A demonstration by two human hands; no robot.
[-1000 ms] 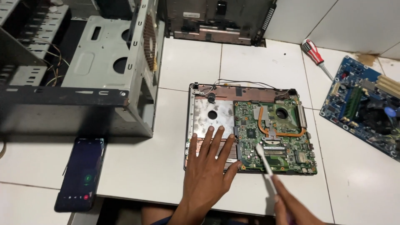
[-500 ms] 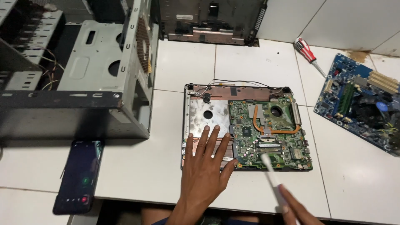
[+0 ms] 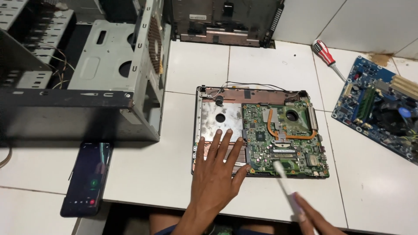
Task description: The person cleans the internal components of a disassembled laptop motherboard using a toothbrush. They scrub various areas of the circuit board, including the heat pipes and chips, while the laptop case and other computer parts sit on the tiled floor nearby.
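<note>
1. Head cam: opened laptop base with green motherboard (image 3: 278, 139) flat on white tiled table (image 3: 174, 174).
2. Left hand (image 3: 215, 174) spread wide, pressing its metal plate.
3. Right hand (image 3: 311, 217) gripping slim white brush (image 3: 285, 182), tip on board's near edge.

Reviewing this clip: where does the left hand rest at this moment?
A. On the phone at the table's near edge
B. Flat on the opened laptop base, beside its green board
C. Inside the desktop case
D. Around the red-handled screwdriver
B: the left hand lies with fingers spread on the opened laptop base, just left of the green board, while the right hand holds a white brush.
</note>
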